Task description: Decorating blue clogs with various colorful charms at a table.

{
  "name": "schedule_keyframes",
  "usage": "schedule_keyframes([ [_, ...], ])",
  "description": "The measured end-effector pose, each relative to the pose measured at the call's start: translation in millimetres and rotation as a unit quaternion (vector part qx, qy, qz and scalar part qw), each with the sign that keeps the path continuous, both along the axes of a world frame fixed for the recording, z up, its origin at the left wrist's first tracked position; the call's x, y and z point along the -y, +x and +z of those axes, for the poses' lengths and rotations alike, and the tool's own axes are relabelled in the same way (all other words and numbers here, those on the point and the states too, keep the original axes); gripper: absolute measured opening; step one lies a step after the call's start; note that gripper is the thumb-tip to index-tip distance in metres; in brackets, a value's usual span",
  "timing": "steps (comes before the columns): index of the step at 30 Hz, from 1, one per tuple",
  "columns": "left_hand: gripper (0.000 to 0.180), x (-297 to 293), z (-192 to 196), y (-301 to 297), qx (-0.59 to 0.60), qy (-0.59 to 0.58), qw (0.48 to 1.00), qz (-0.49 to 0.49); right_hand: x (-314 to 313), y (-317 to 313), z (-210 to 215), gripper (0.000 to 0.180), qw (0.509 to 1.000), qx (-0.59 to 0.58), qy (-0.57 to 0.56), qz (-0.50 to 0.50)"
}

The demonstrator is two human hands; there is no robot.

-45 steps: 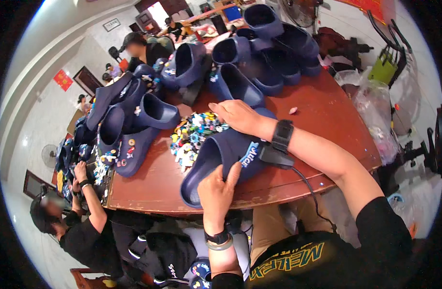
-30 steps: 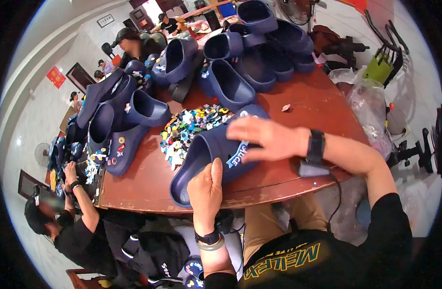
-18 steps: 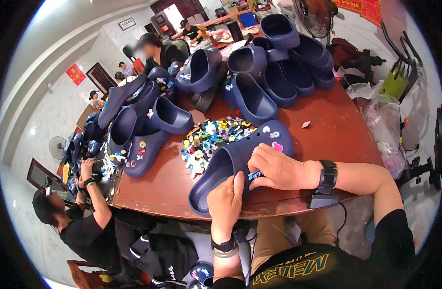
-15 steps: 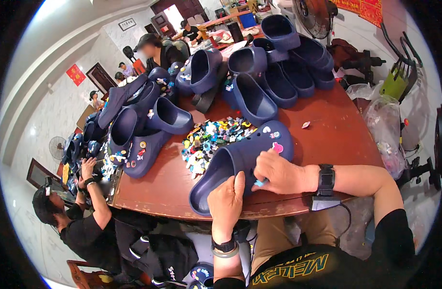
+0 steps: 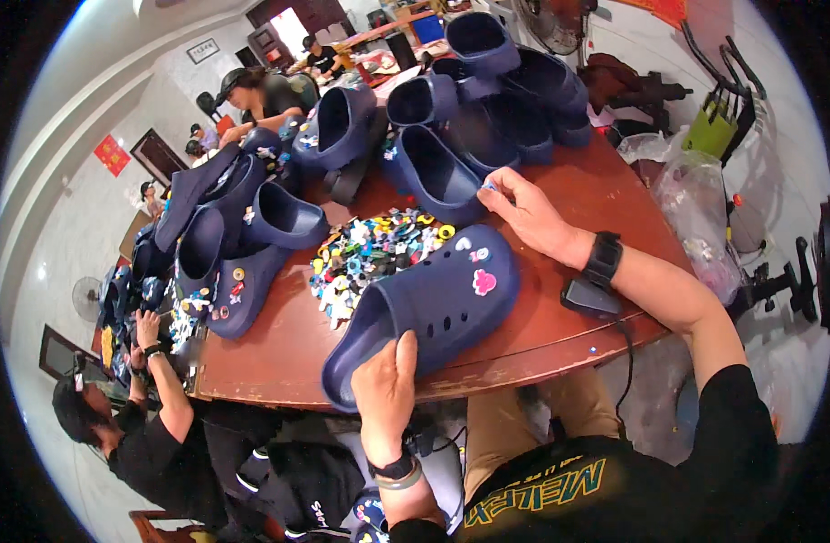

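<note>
A dark blue clog (image 5: pixel 464 294) lies on the near part of the table, its toe to the right. Near its toe sit a pink charm (image 5: pixel 484 282) and two small pale ones; several side holes are bare. My left hand (image 5: pixel 385 389) is closed on the clog's near side by the heel, thumb on top. Beyond the toe, my right hand (image 5: pixel 528 215) is raised, thumb and finger pinching a small bluish piece (image 5: pixel 489 186), mostly hidden. It is close to another blue clog (image 5: pixel 442 172). A pile of colourful shoe charms (image 5: pixel 360 258) lies behind the clog I hold.
More blue clogs (image 5: pixel 478 50) are stacked at the back, others (image 5: pixel 243 290) at the left. A dark box with a cable (image 5: pixel 591 297) is beneath my right wrist. A co-worker (image 5: pixel 116 407) stands at the left; another person (image 5: pixel 261 100) is behind the stacks.
My right hand has left the clog's near side and moved up beyond its toe, uncovering the side holes. My left hand keeps its hold. The whole view has shifted slightly.
</note>
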State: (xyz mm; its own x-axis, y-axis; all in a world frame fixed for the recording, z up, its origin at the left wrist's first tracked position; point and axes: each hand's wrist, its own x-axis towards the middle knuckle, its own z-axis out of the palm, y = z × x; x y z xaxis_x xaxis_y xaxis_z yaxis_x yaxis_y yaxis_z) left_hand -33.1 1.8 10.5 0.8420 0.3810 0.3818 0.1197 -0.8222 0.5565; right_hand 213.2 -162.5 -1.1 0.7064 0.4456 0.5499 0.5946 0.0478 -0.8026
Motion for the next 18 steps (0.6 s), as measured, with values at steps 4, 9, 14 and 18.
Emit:
schedule_keyframes([
  [4,0.044,0,-6,-8,-0.009,-0.001,1.0,0.013,-7,5,-14,0.024,0.995,0.012,-0.094,0.018],
  [9,0.041,-2,-6,-14,0.008,-0.016,1.0,0.008,-16,-16,7,0.035,0.971,0.171,-0.143,0.09],
  [14,0.038,4,-3,-10,-0.002,0.016,1.0,0.002,-6,-20,11,0.039,0.951,0.093,-0.248,0.161],
  [18,0.04,2,-4,-13,0.021,0.026,0.999,-0.006,-9,-9,23,0.037,0.937,-0.051,-0.254,0.233],
])
